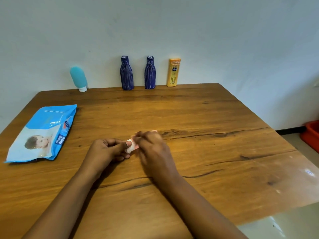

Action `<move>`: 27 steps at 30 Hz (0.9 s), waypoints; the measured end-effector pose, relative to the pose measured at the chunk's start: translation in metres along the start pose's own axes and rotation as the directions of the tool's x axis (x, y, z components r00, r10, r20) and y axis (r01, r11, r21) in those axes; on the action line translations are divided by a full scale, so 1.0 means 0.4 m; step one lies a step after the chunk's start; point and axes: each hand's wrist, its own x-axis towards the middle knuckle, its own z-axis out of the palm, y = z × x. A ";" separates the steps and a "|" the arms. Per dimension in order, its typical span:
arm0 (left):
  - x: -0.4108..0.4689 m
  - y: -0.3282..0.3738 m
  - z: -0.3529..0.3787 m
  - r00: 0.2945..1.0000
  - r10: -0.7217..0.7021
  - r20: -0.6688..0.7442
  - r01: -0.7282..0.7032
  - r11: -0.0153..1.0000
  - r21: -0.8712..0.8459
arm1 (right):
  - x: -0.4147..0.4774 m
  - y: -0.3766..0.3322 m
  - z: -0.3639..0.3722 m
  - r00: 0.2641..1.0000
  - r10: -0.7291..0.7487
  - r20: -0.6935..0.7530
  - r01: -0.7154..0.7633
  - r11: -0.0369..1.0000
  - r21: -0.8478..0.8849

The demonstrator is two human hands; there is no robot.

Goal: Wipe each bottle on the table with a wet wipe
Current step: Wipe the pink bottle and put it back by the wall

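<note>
Wood grain is running under our hands as we are working a small pinkish-white object (131,147) between them — it may be a little bottle or a folded wipe, we cannot tell which, since our fingers are covering most of it. Our left hand (107,149) is pinching its near end, fingers curled narrow around it, probably to steady it. Our right hand (151,145) is closing over the far side and is blurred, so we judge it is rubbing across the object; whether a wipe is lying under that palm we cannot tell.

Well beyond our hands, four bottles are standing in a row along the far edge of the worktop (215,118), against the wall (189,31): a turquoise tube (78,78) resting on its white cap and leaning, off to the left, then two dark blue bottles (126,73) (150,73) just apart, then an orange lotion bottle (173,72) to the right. They seem parked there as a queue, out of the wiping zone.

The blue wet wipe pack (43,133) is lying flat far to the left of our left hand — within reach for a fresh sheet.

The worktop is showing dark cracks and knots. Beyond its right edge we are seeing pale floor and a red tub (310,137).
</note>
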 end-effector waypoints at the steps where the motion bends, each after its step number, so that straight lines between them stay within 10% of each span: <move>1: 0.005 0.002 -0.002 0.999 -0.033 0.013 0.033 0.999 -0.012 | 0.003 -0.002 0.015 0.997 -0.043 0.069 0.046 0.998 -0.042; 6: 0.019 0.014 -0.003 0.989 -0.141 0.038 0.143 0.987 -0.070 | 0.030 0.043 0.005 0.974 -0.108 0.201 0.137 0.981 -0.138; 17: 0.022 0.018 -0.001 0.983 -0.183 -0.002 0.183 0.981 -0.069 | 0.113 0.171 -0.087 0.882 0.398 0.252 -0.386 0.917 -0.096; 23: 0.026 0.015 -0.002 0.988 -0.154 0.010 0.155 0.987 -0.045 | 0.099 -0.016 -0.019 0.974 -0.047 0.222 0.072 0.992 -0.104; 27: 0.028 0.016 -0.001 0.985 -0.170 0.003 0.170 0.984 -0.057 | 0.083 0.046 -0.001 0.975 0.032 0.222 0.004 0.987 -0.160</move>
